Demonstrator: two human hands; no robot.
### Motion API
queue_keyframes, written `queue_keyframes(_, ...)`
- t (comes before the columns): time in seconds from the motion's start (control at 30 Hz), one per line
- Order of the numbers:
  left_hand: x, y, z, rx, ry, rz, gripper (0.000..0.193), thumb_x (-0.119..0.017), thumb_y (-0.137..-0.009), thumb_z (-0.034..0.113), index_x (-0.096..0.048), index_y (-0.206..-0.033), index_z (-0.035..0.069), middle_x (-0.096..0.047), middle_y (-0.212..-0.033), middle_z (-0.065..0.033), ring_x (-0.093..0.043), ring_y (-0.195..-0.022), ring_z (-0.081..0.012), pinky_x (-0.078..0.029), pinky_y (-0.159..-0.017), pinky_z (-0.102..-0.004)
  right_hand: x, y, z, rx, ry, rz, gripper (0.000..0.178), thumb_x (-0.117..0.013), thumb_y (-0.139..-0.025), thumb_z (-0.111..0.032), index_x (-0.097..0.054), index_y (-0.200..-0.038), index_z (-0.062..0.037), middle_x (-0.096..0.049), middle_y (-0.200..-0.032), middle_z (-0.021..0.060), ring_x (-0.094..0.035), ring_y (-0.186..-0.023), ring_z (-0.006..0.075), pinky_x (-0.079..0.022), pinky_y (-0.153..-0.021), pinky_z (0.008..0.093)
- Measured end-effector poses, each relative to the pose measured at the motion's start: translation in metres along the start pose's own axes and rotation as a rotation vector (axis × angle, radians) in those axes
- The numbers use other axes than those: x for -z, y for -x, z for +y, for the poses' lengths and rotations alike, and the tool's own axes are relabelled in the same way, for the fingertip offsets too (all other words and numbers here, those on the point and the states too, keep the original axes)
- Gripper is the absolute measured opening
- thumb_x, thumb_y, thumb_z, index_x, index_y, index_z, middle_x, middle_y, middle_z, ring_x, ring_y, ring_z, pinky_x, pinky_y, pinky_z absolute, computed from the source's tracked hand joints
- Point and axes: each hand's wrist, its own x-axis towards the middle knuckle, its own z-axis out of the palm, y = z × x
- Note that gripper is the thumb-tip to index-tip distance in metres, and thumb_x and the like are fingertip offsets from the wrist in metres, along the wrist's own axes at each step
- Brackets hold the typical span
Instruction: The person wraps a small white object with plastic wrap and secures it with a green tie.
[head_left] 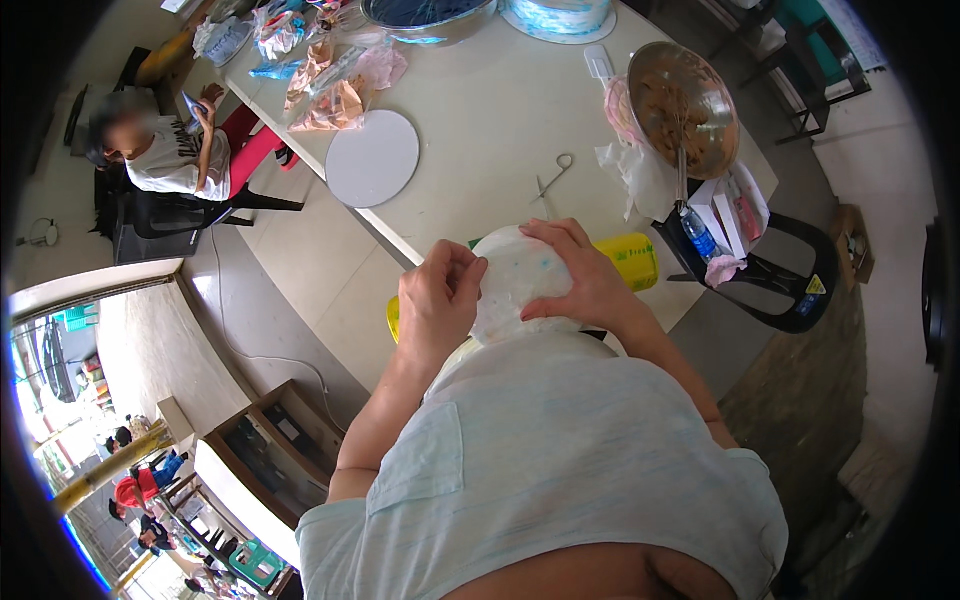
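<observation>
Close in front of my body, a white rounded piece with faint blue specks (515, 275) is between my hands; its exact kind I cannot make out. My left hand (440, 295) pinches at its left edge, thumb against forefinger. Curled over its right side is my right hand (585, 275), thumb low and fingers at the top. Behind the piece lies a yellow cylinder-shaped pack (628, 262), its middle hidden and its other end showing beside my left wrist. Scissors (552, 180) rest on the white table (480, 130) just beyond.
A grey round board (372, 160) overlaps the table's left edge. Farther back are used piping bags (335, 100) and a blue-and-white cake (560, 18). At right, a metal bowl with a whisk (685, 110) stands near a black chair (800, 285). A seated person (180, 155) holds a phone.
</observation>
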Motion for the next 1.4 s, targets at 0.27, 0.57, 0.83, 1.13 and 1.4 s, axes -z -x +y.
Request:
queue_keyframes(0.27, -0.004, -0.001, -0.009, -0.008, -0.050, 0.050, 0.012, -0.071, -0.090, 0.009, -0.064, -0.089, 0.000, -0.064, -0.061, -0.0038, -0.058, -0.052, -0.0088, -0.044, -0.050, -0.0245, 0.000, 0.000, -0.004, -0.035, -0.003, -0.007, 0.095, -0.091, -0.062, -0.038, -0.048, -0.144, -0.0163, -0.048, -0.139, 0.0106, -0.054, -0.125, 0.0336, -0.047, -0.102, 0.0415)
queue_keyframes(0.57, 0.004, -0.018, -0.041, -0.333, -0.317, 0.459, 0.027, -0.069, -0.094, 0.017, -0.062, -0.117, 0.003, -0.067, -0.109, -0.0129, -0.065, -0.094, -0.0182, -0.051, -0.075, -0.0333, -0.002, -0.002, 0.004, 0.071, -0.011, 0.045, 0.091, -0.093, -0.062, -0.032, -0.050, -0.140, -0.0121, -0.047, -0.141, 0.0115, -0.054, -0.124, 0.0333, -0.046, -0.103, 0.0405)
queue_keyframes(0.83, -0.005, -0.013, -0.030, -0.187, 0.130, -0.058, 0.035, -0.069, -0.096, 0.024, -0.064, -0.125, 0.005, -0.062, -0.123, -0.0108, -0.057, -0.123, -0.0230, -0.048, -0.103, -0.0387, 0.003, -0.005, 0.001, 0.151, -0.080, 0.023, 0.101, -0.085, -0.074, -0.048, -0.034, -0.154, -0.0117, -0.048, -0.130, 0.0156, -0.053, -0.124, 0.0328, -0.043, -0.105, 0.0422)
queue_keyframes(1.13, -0.031, -0.011, -0.042, -0.155, 0.461, 0.089, 0.011, -0.071, -0.090, -0.002, -0.069, -0.100, 0.000, -0.071, -0.107, -0.0079, -0.066, -0.109, -0.0197, -0.050, -0.101, -0.0338, 0.028, -0.019, 0.020, 0.090, -0.627, -0.129, 0.071, -0.045, -0.102, -0.054, -0.032, -0.155, -0.0080, -0.041, -0.142, 0.0156, -0.043, -0.137, 0.0313, -0.036, -0.110, 0.0416)
queue_keyframes(1.4, -0.038, -0.019, -0.051, -0.084, 0.609, 0.066, 0.010, -0.070, -0.093, 0.003, -0.066, -0.100, 0.000, -0.071, -0.100, -0.0065, -0.065, -0.102, -0.0128, -0.051, -0.093, -0.0289, 0.001, -0.023, -0.002, 0.254, 0.054, 0.128, 0.050, -0.052, -0.103, -0.022, -0.042, -0.151, -0.0108, -0.038, -0.149, 0.0158, -0.037, -0.143, 0.0311, -0.033, -0.113, 0.0454)
